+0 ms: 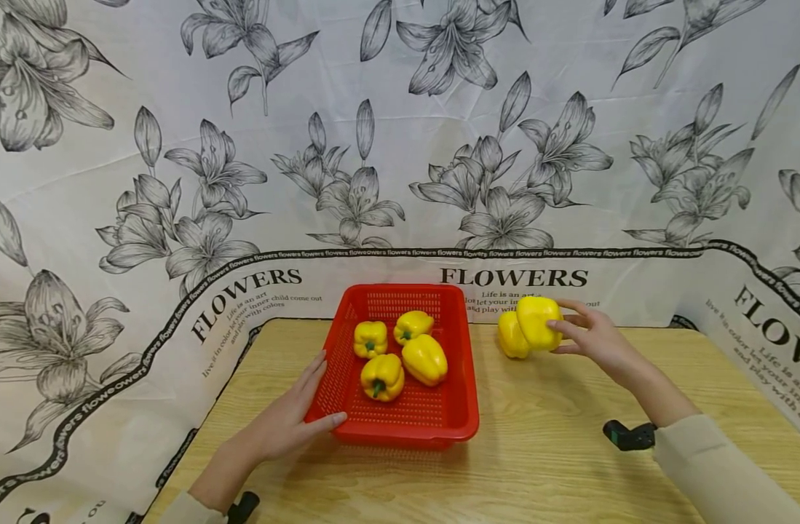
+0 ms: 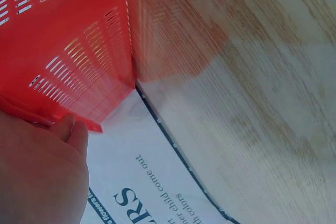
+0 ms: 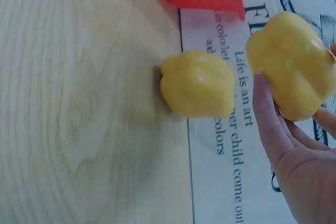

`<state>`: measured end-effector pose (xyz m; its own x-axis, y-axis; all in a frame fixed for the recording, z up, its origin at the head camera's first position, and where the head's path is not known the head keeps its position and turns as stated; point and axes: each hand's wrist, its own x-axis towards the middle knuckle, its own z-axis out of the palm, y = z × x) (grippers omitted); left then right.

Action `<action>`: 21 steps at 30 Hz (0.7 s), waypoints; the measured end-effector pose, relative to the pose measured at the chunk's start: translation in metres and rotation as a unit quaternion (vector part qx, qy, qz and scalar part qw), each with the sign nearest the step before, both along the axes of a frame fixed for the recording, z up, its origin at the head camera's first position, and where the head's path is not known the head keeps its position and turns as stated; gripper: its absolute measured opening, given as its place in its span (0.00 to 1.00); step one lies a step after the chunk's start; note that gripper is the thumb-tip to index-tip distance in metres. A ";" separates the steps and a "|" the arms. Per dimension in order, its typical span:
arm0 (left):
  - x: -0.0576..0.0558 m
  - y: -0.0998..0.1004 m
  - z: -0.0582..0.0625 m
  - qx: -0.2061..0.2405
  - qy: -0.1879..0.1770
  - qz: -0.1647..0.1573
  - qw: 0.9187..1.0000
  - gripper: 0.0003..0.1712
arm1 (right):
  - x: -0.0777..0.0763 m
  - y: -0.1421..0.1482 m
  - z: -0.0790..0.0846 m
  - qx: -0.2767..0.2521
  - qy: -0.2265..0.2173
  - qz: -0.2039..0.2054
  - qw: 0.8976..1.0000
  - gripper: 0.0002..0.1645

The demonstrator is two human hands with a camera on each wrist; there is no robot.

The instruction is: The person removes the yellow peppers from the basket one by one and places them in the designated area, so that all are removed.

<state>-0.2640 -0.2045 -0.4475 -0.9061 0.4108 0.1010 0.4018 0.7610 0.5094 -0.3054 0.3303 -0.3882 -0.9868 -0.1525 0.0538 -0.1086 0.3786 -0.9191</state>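
Near its left front corner, my left hand (image 1: 287,422) holds the rim of a red plastic basket (image 1: 473,407); the thumb lies over the front rim and the fingers run along the left side. In the left wrist view, fingertips bend at the basket's edge. Inside sit several yellow bell peppers (image 1: 383,378). Right of the basket, my right hand (image 1: 596,336) grips a yellow bell pepper (image 1: 539,324) between thumb and fingers, raised off the table. Another yellow bell pepper (image 3: 197,84) rests on the table just behind and left of it, partly covered by it in the head view.
The light wood table (image 1: 537,451) reaches back to a white cloth (image 1: 386,269) printed with lilies and lettering, which hangs behind and along both sides. A black strapped device (image 1: 629,435) sits at the right wrist, and another (image 1: 244,507) at the left.
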 end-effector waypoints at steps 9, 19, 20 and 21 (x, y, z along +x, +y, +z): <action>0.000 0.000 0.001 0.004 -0.004 0.001 1.000 0.59 | -0.012 0.024 -0.023 -0.003 -0.008 -0.039 0.999 0.51; -0.002 0.000 -0.001 0.002 -0.010 0.000 1.000 0.60 | -0.024 0.043 -0.050 0.017 -0.034 -0.074 0.997 0.51; -0.002 -0.001 -0.001 0.002 -0.009 0.000 1.000 0.60 | -0.026 0.044 -0.052 0.017 -0.036 -0.075 0.996 0.52; -0.002 -0.001 -0.001 0.002 -0.008 0.000 1.000 0.60 | -0.028 0.044 -0.054 0.015 -0.037 -0.075 0.996 0.52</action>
<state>-0.2658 -0.2055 -0.4484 -0.9080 0.4097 0.0879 0.3928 0.7589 0.5194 -0.3331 0.3746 -0.4421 -0.9998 -0.0037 -0.0216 0.0182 0.4126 -0.9107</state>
